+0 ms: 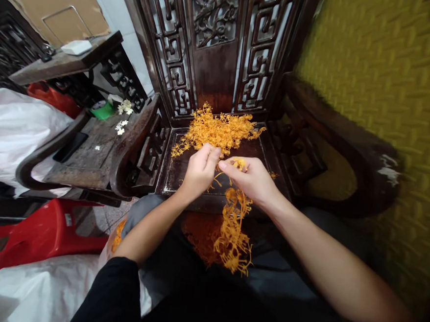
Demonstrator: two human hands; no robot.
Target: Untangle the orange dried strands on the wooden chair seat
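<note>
Orange stringy pieces lie in a loose pile (220,129) on the dark wooden chair seat (175,175). At the pile's near edge, my left hand (201,169) is closed in a pinch; what its fingertips hold is too small to make out. My right hand (252,177), just to the right, is wrapped round an orange strand bundle (235,231). The bundle hangs below that hand, past the seat's front edge and over my lap. Thin orange strands show between the two hands.
The chair's carved back (214,72) rises behind the pile, with a curved armrest (349,136) at right. Leftward are a side table (65,67), green tape (102,110), a red plastic stool (48,230) and white sacks (40,291). Yellow woven material (391,60) covers the right side.
</note>
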